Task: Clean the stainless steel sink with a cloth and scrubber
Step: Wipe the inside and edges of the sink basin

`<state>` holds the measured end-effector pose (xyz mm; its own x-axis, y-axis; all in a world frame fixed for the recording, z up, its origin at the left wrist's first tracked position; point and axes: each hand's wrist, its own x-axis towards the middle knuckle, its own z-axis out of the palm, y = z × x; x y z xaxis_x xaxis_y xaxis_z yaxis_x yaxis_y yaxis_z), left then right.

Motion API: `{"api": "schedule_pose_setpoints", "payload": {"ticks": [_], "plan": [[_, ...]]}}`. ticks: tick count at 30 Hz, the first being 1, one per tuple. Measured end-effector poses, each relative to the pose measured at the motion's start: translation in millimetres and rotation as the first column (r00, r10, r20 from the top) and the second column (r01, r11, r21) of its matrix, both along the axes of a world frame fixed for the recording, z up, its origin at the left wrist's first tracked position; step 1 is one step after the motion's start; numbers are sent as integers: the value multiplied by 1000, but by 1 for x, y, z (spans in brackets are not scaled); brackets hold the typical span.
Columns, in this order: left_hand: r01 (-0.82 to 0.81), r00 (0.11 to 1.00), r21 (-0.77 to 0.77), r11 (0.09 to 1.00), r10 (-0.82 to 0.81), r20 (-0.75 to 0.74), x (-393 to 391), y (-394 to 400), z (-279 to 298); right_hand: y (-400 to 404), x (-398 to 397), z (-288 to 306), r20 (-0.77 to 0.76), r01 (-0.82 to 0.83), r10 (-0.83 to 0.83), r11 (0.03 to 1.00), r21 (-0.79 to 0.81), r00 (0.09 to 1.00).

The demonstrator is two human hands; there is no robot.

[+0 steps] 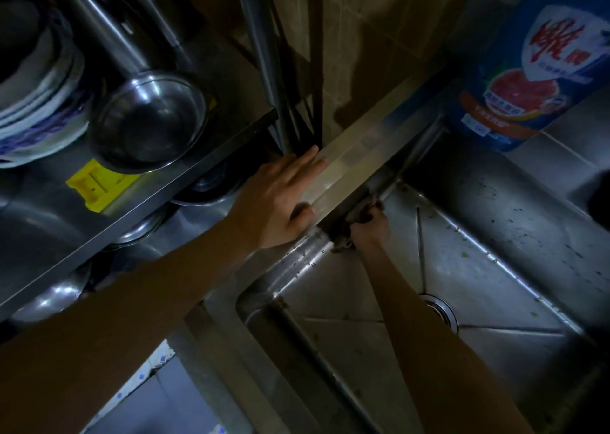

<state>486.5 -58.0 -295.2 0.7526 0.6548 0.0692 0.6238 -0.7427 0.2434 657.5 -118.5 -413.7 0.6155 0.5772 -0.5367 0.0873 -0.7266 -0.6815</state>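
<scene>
Steel sink lay dim and speckled; at its far left corner the right hand gripped a dark cloth, scrubbing the wall; the left hand lay flat, fingers straight, on the rim beside it, probably for bracing.

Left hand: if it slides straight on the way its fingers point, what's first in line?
Probably the dark upright pipes at the wall corner: the left hand lies flat on the sink's back ledge, fingertips almost there. Depth is unclear.

steel bowl, stacked plates, yellow block, detergent bottle
</scene>
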Motion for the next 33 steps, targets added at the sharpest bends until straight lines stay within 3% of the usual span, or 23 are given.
{"api": "schedule_pose_setpoints", "payload": {"ticks": [9,16,33], "plan": [[-16,1000,-4,1000,16,2,2,0,2,-20,-29,-18,-87,-89,86,996,-27,993],[-2,1000,7,1000,2,23,3,-1,1,-4,-4,-7,-21,-20,19,999,-29,1000],[5,999,-15,1000,-5,-35,3,2,3,-37,-60,-25,-124,-52,42,996,-78,991]]}}
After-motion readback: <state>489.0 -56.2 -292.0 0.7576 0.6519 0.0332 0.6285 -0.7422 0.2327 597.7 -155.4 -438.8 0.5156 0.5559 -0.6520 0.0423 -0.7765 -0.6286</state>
